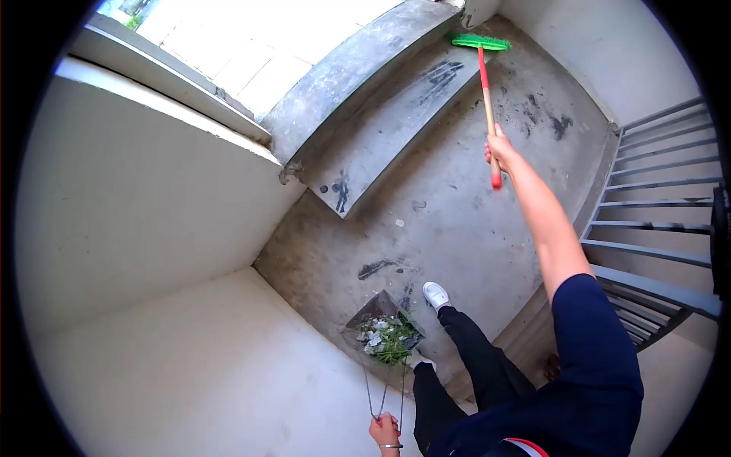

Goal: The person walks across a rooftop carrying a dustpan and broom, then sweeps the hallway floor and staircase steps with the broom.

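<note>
My right hand (499, 148) is closed around the wooden handle of a broom (488, 95), near its red end cap. The broom's green head and bristles lie at the far end of the step, close to the wall corner. Low in the view, my left hand (385, 429) grips the thin wire handle of a dustpan (378, 306). The dustpan sits on the floor by the left wall, near my feet. Green plant scraps and pale bits of litter (387, 337) fill it.
A concrete step (381, 148) and a raised sill (343, 61) run along the doorway at upper left. Metal railings (655, 202) stand on the right, with stairs (525, 327) below them. White walls (152, 198) enclose the landing. Small debris and dark stains mark the floor (457, 228).
</note>
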A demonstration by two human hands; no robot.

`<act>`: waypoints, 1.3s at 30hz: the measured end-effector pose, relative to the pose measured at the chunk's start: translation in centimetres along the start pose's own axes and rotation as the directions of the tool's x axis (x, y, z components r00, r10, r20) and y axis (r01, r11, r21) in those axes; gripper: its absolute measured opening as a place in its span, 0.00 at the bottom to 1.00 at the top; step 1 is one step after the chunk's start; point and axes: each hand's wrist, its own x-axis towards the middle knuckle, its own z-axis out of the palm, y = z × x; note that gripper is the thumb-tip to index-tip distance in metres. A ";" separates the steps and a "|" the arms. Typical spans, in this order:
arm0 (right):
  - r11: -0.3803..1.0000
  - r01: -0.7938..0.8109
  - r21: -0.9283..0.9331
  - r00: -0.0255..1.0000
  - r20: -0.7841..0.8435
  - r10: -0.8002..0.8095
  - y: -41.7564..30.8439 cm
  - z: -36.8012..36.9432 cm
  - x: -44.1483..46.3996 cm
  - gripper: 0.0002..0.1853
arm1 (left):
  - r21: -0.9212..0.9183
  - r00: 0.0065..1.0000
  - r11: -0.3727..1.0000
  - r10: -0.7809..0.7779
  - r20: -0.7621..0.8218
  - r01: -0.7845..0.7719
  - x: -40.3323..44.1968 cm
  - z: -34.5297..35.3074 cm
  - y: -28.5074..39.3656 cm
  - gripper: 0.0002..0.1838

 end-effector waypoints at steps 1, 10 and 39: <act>0.990 -0.050 0.133 0.999 -0.002 0.051 0.6 1.5 1.0 0.31 | 0.009 1.000 1.000 -0.002 0.001 0.002 0.8 -0.4 0.4 0.09; 0.908 0.065 -0.413 0.988 0.156 0.000 15.8 1.4 -17.9 0.29 | -0.042 0.988 0.996 0.078 0.135 -0.073 3.9 -3.3 0.1 0.08; 0.988 -0.105 -0.110 0.994 -0.053 0.100 20.4 -3.7 -22.7 0.28 | 0.278 0.972 0.932 0.224 0.065 -0.233 8.0 -14.8 -3.6 0.09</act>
